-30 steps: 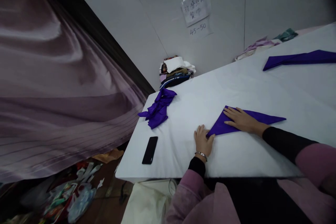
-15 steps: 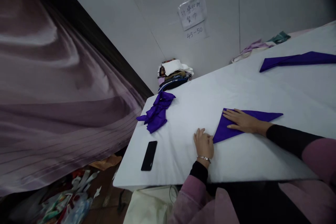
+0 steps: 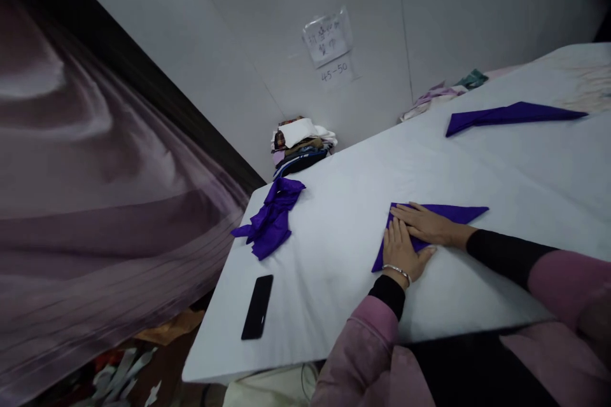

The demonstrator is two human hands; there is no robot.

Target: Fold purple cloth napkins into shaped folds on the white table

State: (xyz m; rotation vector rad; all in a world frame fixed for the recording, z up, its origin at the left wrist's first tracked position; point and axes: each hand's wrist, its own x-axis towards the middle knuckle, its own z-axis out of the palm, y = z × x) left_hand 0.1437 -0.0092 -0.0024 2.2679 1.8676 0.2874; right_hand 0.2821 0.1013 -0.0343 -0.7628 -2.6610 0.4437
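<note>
A purple cloth (image 3: 458, 212), folded to a triangle, lies flat on the white-covered table (image 3: 334, 254). My left hand (image 3: 401, 248) rests on its left part, fingers stretched out and pointing away from me. Beside it, my right hand (image 3: 427, 224) lies flat across the cloth's middle, fingers pointing left. The fingertips of both hands are close together, and neither hand grips anything. Both palms hide much of the cloth. One pointed end shows at the right, another at the lower left.
A crumpled purple cloth (image 3: 272, 219) lies near the table's left edge, with a black phone (image 3: 258, 307) in front. At the back right is a long folded purple cloth (image 3: 510, 114). A stack of folded fabric (image 3: 303, 146) stands by the wall. A draped pink curtain (image 3: 119, 222) hangs left.
My left hand has moved from the cloth's lower left corner onto the cloth, beside my right hand, and its fingers have straightened. The view has shifted slightly right.
</note>
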